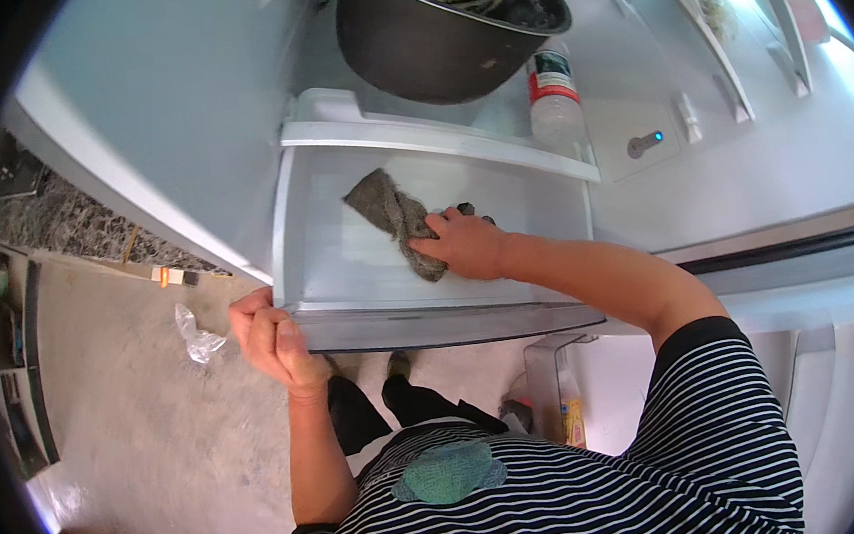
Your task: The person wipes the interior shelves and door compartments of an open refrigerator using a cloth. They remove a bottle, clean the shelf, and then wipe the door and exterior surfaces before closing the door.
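A white refrigerator drawer (337,266) with a clear front panel is pulled out in front of me. Inside it, my right hand (470,245) grips one end of a grey-brown cloth (409,227). The cloth lies bunched on the drawer floor, its free end spread toward the far left. Part of it is hidden under my fingers. At the drawer's front left corner, my left hand (275,343) is curled around the edge.
Above the drawer, a dark pot (440,55) with food in it stands on the shelf, with a plastic bottle (555,99) beside it. Door racks (702,34) are at the upper right. A crumpled clear plastic bag (198,336) lies on the floor at left, near a stone-patterned counter (92,214).
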Available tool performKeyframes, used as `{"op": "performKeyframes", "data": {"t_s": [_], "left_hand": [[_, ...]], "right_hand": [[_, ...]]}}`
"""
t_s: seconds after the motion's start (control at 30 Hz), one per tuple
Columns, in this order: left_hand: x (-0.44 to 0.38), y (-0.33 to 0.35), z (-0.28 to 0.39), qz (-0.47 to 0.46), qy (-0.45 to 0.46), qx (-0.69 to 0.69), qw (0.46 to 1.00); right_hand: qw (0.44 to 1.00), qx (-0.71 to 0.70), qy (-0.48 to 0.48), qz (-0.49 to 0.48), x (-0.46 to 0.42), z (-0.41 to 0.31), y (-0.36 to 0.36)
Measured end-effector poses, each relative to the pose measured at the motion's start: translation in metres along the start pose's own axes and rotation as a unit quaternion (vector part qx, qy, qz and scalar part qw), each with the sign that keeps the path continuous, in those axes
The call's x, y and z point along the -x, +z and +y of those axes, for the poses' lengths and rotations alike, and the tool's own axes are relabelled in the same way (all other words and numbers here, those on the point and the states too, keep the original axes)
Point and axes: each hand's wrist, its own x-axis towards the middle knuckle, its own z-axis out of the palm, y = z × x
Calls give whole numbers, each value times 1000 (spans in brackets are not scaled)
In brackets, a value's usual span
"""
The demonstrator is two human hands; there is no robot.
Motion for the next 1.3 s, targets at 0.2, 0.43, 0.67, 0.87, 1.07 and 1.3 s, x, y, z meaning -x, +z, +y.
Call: {"op": "performKeyframes", "data": {"t_s": [0.2, 0.43, 0.67, 0.87, 1.07, 1.3], "left_hand": [[-1, 2, 1, -7, 13, 4, 1000], [-1, 0, -1, -6, 17, 1, 1000], [-1, 1, 0, 6, 13, 13, 1000], [-2, 4, 1, 21, 6, -6, 1000], [1, 6, 1, 46, -9, -14, 999], [2, 4, -1, 19, 8, -7, 1000]], "right_hand": [[979, -116, 156, -57, 6, 31, -66], [954, 234, 179, -53, 26, 44, -45], [956, 192, 209, -71, 37, 47, -4], [964, 133, 190, -134, 40, 44, -5], [977, -5, 187, -101, 48, 22, 3], [941, -114, 287, -136, 54, -6, 19]]}}
